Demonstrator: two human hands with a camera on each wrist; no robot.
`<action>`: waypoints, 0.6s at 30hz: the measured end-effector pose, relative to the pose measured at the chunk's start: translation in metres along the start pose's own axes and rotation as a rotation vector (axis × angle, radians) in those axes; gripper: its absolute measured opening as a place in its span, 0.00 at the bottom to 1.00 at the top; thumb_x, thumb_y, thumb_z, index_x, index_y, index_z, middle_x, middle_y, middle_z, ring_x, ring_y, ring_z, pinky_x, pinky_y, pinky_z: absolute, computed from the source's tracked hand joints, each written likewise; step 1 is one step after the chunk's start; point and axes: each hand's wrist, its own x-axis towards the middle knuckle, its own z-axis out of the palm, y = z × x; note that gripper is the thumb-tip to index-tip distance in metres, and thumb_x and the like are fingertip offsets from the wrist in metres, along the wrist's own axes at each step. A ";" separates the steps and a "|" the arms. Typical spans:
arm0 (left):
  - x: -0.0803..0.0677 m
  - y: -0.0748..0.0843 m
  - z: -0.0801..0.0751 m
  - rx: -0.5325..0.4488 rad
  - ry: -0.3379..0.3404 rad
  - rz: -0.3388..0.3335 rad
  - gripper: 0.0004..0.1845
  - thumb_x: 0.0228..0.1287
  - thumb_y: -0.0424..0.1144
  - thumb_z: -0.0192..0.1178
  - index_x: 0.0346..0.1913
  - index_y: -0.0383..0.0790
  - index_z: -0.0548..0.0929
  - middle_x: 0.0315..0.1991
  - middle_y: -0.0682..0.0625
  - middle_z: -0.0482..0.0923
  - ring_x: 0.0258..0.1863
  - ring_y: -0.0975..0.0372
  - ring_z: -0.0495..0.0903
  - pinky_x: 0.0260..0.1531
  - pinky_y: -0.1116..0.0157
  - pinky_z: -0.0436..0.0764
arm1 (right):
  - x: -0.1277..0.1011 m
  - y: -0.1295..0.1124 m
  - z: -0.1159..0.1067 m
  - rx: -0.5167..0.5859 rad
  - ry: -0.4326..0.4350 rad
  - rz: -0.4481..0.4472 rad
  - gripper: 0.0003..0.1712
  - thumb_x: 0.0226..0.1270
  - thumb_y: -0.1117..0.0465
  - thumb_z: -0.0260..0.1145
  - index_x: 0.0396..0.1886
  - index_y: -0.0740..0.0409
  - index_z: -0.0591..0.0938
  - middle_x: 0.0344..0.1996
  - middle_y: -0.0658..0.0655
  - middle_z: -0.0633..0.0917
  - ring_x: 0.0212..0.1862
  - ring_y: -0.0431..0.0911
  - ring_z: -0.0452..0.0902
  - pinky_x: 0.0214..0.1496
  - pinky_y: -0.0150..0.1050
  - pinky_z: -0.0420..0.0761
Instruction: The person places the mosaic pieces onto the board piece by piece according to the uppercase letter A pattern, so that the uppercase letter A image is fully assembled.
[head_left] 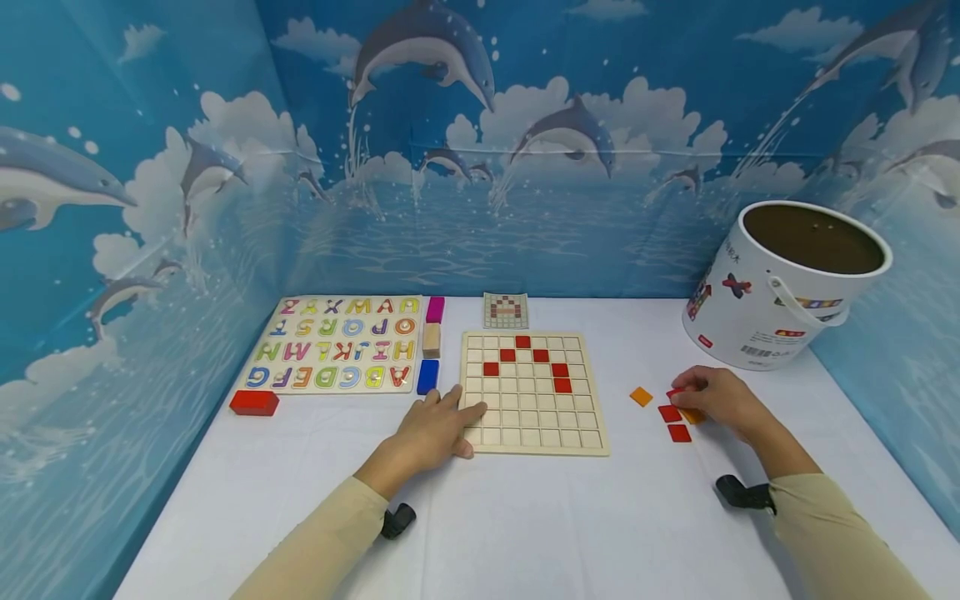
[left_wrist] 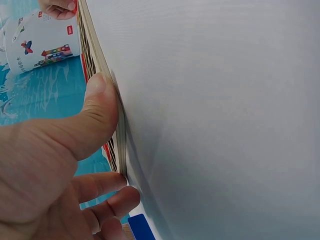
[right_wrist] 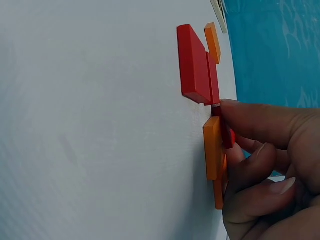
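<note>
A pale wooden grid board (head_left: 537, 421) lies flat in the middle, with several red square tiles (head_left: 522, 342) in an arch on its upper half. My left hand (head_left: 429, 429) rests at the board's lower left, fingers spread, thumb along its near edge. To the right of the board, my right hand (head_left: 720, 402) pinches a red tile (right_wrist: 227, 134) between thumb and fingers, low over the table. Two loose red tiles (head_left: 679, 433) lie just left of that hand. One orange tile (head_left: 641, 397) sits farther left, and other orange tiles (right_wrist: 212, 150) are close under the fingers.
A small pattern card (head_left: 506, 311) lies behind the grid board. An alphabet board (head_left: 416, 367) is at the left, beside magenta (head_left: 435, 310), plain wood (head_left: 431, 340) and blue (head_left: 427, 377) blocks. A red block (head_left: 254, 403) sits in front of it. A white bucket (head_left: 731, 321) stands back right.
</note>
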 end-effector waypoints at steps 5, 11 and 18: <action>0.000 0.000 0.001 0.008 0.000 0.000 0.38 0.62 0.54 0.67 0.76 0.58 0.70 0.77 0.37 0.60 0.57 0.48 0.70 0.57 0.47 0.72 | 0.002 0.001 0.000 -0.011 0.014 0.002 0.26 0.68 0.54 0.72 0.57 0.63 0.75 0.44 0.63 0.79 0.46 0.54 0.74 0.42 0.39 0.81; 0.000 0.001 0.000 0.010 -0.005 0.008 0.39 0.62 0.54 0.67 0.76 0.57 0.70 0.77 0.37 0.60 0.57 0.48 0.70 0.57 0.47 0.72 | 0.002 -0.002 -0.006 0.045 0.018 0.004 0.31 0.75 0.45 0.63 0.65 0.62 0.71 0.46 0.64 0.77 0.46 0.54 0.73 0.40 0.40 0.78; 0.000 0.001 -0.001 0.023 -0.005 -0.005 0.39 0.62 0.54 0.67 0.76 0.58 0.70 0.78 0.38 0.60 0.57 0.48 0.69 0.58 0.48 0.71 | 0.004 -0.019 -0.009 0.278 0.057 -0.026 0.39 0.71 0.38 0.65 0.71 0.57 0.69 0.43 0.63 0.77 0.33 0.51 0.72 0.32 0.38 0.75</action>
